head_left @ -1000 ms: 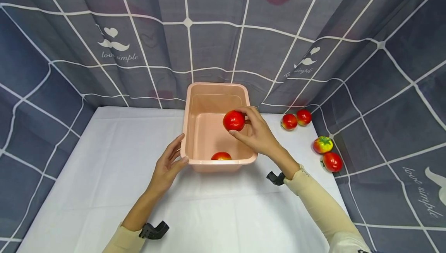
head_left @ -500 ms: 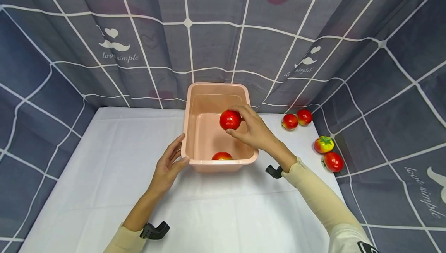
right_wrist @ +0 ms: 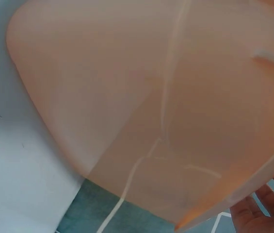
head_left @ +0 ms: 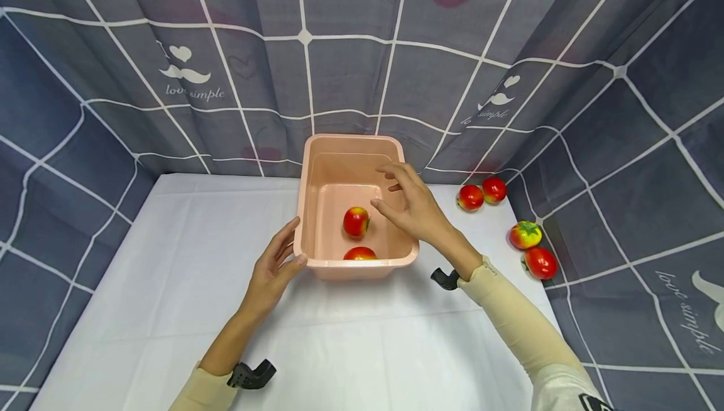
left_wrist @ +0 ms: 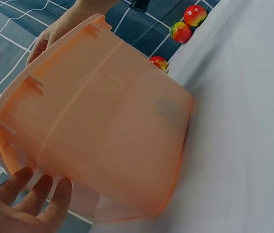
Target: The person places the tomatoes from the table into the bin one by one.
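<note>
Tomato-like fruit (head_left: 356, 222), red with yellow: round, no clear long axis; its yellow patch faces the upper edge of the frame. Located inside the peach plastic bin (head_left: 362, 272), centre of frame.

Bin: rectangular, upright, open side up; long axis runs from top to bottom of the frame.

Second fruit (head_left: 360, 253): in the bin below the first, its lower part hidden by the near rim.

Right hand (head_left: 415, 210): holds nothing; thumb and fingers wide apart, pointing left over the bin's right side. The first fruit lies to the lower left of the fingertips, apart from them. Forearm slants in from the lower right, in a beige sleeve (head_left: 515, 323).

Left hand (head_left: 271, 273): thumb and fingers spread wide at the bin's lower-left corner, touching it; in the left wrist view, the fingers lie near-straight at the outer wall. Forearm rises from the lower left.

Four further fruits (head_left: 540, 263): two touching pairs, right of frame, on the white cloth (head_left: 226, 241).
</note>
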### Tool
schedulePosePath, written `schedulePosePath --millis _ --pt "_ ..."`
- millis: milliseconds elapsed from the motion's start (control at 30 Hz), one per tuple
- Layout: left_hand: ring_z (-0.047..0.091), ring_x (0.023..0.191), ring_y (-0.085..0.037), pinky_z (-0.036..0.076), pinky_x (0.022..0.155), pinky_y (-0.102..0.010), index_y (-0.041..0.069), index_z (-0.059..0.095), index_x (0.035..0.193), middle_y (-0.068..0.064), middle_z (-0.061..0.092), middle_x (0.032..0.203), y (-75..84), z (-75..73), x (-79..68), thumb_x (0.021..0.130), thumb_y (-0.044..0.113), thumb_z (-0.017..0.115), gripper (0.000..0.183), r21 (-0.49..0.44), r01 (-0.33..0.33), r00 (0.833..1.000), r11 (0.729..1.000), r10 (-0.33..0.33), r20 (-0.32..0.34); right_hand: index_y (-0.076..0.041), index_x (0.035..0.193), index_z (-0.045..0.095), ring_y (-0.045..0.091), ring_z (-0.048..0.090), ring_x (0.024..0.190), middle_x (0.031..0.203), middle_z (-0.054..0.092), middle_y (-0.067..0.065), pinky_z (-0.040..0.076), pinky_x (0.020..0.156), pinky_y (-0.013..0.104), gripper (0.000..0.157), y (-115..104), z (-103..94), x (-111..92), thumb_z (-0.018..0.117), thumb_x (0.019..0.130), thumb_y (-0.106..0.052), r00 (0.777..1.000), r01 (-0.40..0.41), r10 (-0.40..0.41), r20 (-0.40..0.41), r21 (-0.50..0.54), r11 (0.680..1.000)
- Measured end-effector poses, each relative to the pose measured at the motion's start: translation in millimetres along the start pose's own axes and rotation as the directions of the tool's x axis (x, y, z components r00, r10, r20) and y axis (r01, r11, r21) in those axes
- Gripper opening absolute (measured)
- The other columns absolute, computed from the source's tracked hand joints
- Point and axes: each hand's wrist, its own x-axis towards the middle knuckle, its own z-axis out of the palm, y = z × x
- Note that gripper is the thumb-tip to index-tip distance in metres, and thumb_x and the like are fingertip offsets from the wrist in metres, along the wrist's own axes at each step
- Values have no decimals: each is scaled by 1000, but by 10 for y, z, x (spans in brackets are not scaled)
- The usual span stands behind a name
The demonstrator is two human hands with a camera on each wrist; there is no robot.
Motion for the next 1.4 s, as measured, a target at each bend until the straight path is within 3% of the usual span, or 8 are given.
schedulePosePath --millis 333,600,800,1000,1100,1267,1400 --pt "55 143 -6 54 111 -16 28 34 170 -21 38 170 16 11 9 106 3 64 74 0 3 1000 1000 -3 -3 -13 148 59 26 62 131 148 57 6 61 106 43 58 38 -31 -56 83 95 -21 999 -36 36 -17 13 999" --pt "55 145 -12 54 111 -16 27 35 169 -15 39 171 14 23 8 106 4 65 74 9 9 1000 1000 -9 -11 -7 142 65 30 67 122 145 62 8 63 102 47 52 180 -124 -146 84 94 -16 991 -1 7 -135 42 999" --pt "55 143 -6 54 111 -16 28 35 169 -19 39 170 5 17 12 106 3 64 74 2 0 1000 1000 0 -10 -7 140 65 29 66 124 142 64 9 62 103 48 48 390 -224 -242 82 96 -14 976 -59 67 -209 47 997" --pt "55 145 -10 54 111 -17 28 35 169 -10 41 171 12 23 5 106 4 64 74 10 6 1000 1000 -6 -14 -11 141 66 29 66 126 138 65 12 62 104 45 46 736 -283 -362 79 97 -9 947 -126 145 -286 83 988" --pt "54 148 -21 54 111 -16 28 35 169 -10 40 172 2 28 3 106 4 64 74 19 10 1000 1000 -9 -17 -11 140 67 30 65 128 138 65 13 61 105 47 45 942 -304 -446 78 97 -6 930 -163 181 -320 84 983" --pt "49 150 -39 54 111 -15 27 35 169 -11 38 172 -19 33 0 107 5 64 72 29 12 1000 1000 -11 -24 -7 139 68 32 63 122 135 65 18 57 105 50 43 1246 -341 -580 76 96 -6 894 -256 229 -384 -20 966" --pt "52 149 -27 54 110 -16 27 35 169 -11 39 172 -21 33 2 106 5 64 73 24 11 1000 1000 -10 -23 -5 139 66 41 59 124 135 61 23 49 108 54 45 1446 -376 -666 76 96 -9 853 -351 293 -432 -58 935"
